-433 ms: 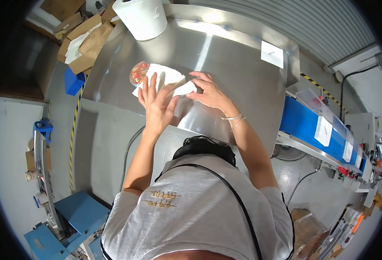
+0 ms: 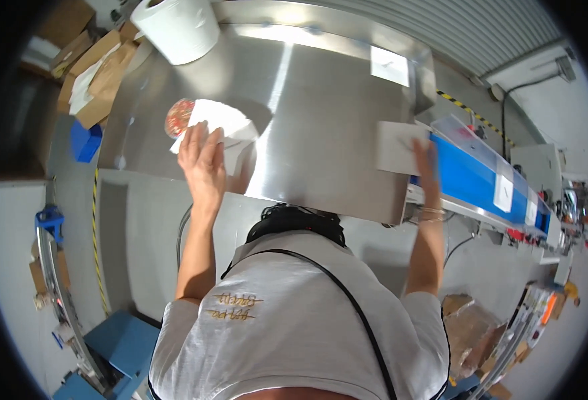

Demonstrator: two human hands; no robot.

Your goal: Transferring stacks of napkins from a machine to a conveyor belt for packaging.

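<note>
At the left of the steel table, my left hand (image 2: 202, 160) lies on a folded white paper sheet (image 2: 222, 119), fingers stretched out over it. A round, clear-looking thing with a red pattern (image 2: 179, 119) shows from under the sheet's left side; the rest of it is covered. My right hand (image 2: 426, 160), smeared by motion, is out at the table's right edge. Its fingers are on a flat white square piece (image 2: 395, 148), held over the corner beside the blue conveyor belt (image 2: 464, 170).
A large white paper roll (image 2: 177, 30) stands at the back left of the steel table (image 2: 334, 120). A white sheet (image 2: 390, 65) lies at its far right corner. White pieces (image 2: 504, 193) sit on the belt. Left of the table are an open carton (image 2: 97, 80) and a blue bin (image 2: 85, 141).
My right hand has left the folded sheet and swung right to the belt, where it now has a white square piece. My left hand stays on the sheet. The whole view has shifted.
</note>
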